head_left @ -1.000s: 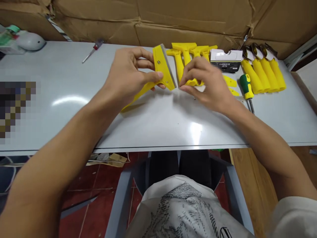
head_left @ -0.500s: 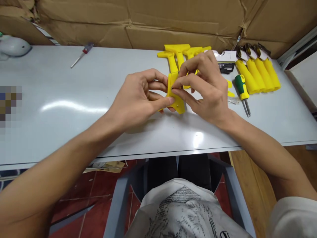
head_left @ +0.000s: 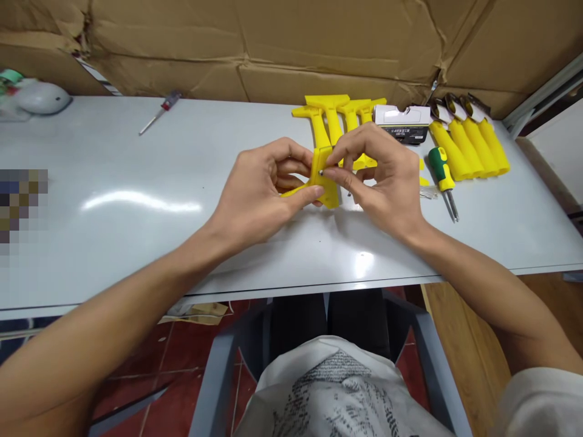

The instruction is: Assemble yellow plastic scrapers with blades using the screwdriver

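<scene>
My left hand (head_left: 262,188) grips a yellow plastic piece (head_left: 330,195) above the table, its thumb across the front and fingers behind. My right hand (head_left: 380,176) is at the piece's right side, thumb and index finger pinched close to its face. A small dark metal screw (head_left: 321,173) shows at the right thumb tip, against the yellow surface. Behind the hands lie several yellow T-shaped parts (head_left: 334,124), partly hidden by the right hand.
A black and white box (head_left: 402,123) stands behind my right hand. Right of it are several yellow sleeves (head_left: 473,149) and a green-yellow screwdriver (head_left: 441,167). Another screwdriver (head_left: 159,113) lies at the back left of the white table (head_left: 136,243). Cardboard (head_left: 319,42) lines the back.
The view has shifted slightly, so the table sits lower. My right fingers have moved a little off the yellow piece's face, and the screw shows more clearly.
</scene>
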Motion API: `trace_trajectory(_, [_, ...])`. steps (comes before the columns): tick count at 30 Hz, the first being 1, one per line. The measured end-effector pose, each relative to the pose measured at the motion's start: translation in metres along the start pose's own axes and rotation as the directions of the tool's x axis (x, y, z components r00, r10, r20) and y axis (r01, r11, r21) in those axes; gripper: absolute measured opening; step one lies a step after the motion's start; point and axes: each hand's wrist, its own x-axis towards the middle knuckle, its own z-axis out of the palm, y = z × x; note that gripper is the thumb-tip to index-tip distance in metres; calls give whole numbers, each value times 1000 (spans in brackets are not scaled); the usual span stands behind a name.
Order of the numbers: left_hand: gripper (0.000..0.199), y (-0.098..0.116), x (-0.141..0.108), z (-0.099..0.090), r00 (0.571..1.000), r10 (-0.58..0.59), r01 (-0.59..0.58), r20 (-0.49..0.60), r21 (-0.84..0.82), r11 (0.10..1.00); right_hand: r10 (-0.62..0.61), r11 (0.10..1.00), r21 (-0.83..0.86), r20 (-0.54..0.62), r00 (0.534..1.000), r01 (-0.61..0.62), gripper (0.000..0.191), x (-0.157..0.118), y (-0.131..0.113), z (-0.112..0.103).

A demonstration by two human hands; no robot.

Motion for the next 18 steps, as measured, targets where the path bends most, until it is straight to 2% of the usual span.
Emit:
trace_trajectory(4, [44, -5, -1, 2, 1000, -1, 1, -7, -23, 1000, 36, 998, 55, 29, 999, -37, 21, 0, 1, 1])
trace_trajectory(10, [46, -5, -6, 8, 1000, -27, 27, -10, 36, 999, 128, 984, 115, 102, 987, -139, 39, 4, -3, -5])
trace_trajectory(14, [37, 0, -7, 9, 1000, 6, -7, 15, 82, 997, 153, 972, 162, 125, 980, -172, 41, 5, -5, -8])
trace_trajectory(18, [45, -1, -6, 7, 996, 69, -76, 49, 161, 984, 163, 958, 205, 182, 970, -200, 52, 6, -3, -8])
